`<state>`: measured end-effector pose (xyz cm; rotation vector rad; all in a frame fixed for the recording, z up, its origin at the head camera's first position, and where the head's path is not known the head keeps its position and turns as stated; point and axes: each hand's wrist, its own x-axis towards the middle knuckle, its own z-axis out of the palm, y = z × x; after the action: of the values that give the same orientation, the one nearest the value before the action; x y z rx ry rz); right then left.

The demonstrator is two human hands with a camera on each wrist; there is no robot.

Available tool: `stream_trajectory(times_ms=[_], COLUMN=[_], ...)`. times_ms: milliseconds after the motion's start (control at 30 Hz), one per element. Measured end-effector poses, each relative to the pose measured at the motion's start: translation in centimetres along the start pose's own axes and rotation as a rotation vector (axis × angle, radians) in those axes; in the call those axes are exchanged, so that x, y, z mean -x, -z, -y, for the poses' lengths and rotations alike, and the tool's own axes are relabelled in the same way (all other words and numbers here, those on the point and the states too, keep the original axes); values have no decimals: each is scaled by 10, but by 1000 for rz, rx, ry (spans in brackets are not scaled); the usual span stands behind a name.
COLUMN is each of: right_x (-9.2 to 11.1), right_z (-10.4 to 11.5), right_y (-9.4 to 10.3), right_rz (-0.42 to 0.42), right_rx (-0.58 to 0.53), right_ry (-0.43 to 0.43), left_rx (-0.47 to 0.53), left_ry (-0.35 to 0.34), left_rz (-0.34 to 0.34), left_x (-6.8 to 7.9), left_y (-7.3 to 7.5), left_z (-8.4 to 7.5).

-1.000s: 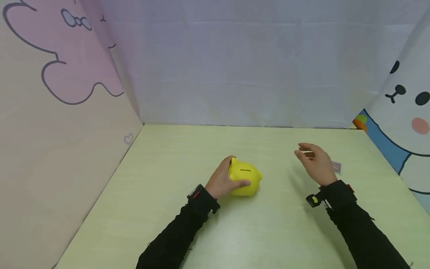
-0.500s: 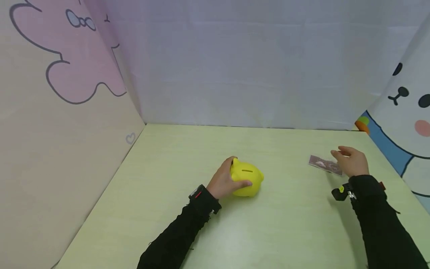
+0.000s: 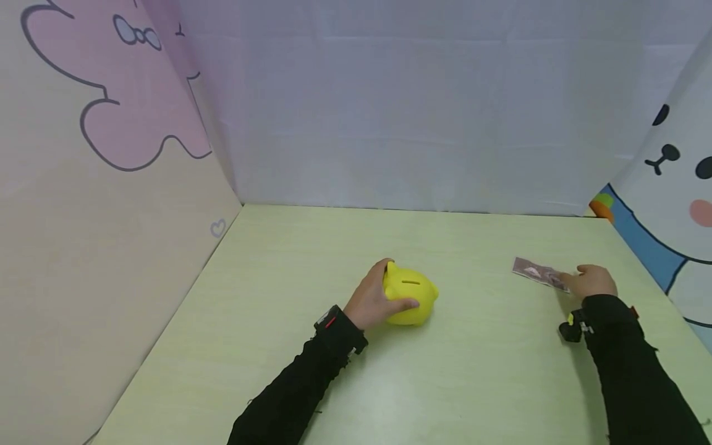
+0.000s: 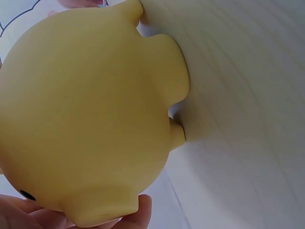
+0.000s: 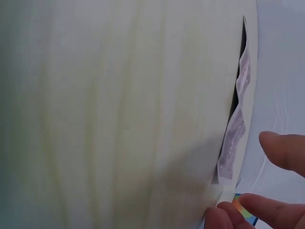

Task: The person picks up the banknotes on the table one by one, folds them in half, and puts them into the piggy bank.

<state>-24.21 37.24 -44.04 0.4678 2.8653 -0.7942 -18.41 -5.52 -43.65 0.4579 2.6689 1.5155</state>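
Observation:
A yellow piggy bank [image 3: 410, 296] with a coin slot on top stands on the table, gripped by my left hand [image 3: 372, 301]. The thumb lies along its near side; the other fingers reach round its snout end, as the left wrist view of the piggy bank [image 4: 86, 105] shows. On the right lies a creased, purplish-brown banknote [image 3: 536, 272]. My right hand [image 3: 592, 282] is low at the note's right end, fingers pointing left. In the right wrist view the thumb [image 5: 283, 150] is spread from the fingers, which sit close to the end of the wavy banknote [image 5: 233, 143].
The pale wood-grain table [image 3: 311, 241] is bounded by a white cloth [image 3: 389, 111] at the back. A cartoon-printed panel [image 3: 128, 247] rises on the left, and another printed panel [image 3: 686, 198] on the right.
My right hand has moved right, bringing the banknote into view, then come down to the note's right end. My left hand keeps its grip on the piggy bank.

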Motion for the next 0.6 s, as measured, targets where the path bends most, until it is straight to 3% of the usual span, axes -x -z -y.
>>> stream_trajectory(times_ms=[200, 400, 600], right_x=[-5, -11, -15], right_z=[-1, -4, -4], right_y=[2, 1, 1], right_rz=[54, 47, 39], right_rx=[39, 138, 171], right_ry=[-40, 13, 57], left_rx=[6, 9, 3], left_ry=[-9, -2, -2], left_rz=[-3, 5, 4], left_x=[0, 0, 0], left_y=[1, 1, 1], left_z=[0, 0, 0])
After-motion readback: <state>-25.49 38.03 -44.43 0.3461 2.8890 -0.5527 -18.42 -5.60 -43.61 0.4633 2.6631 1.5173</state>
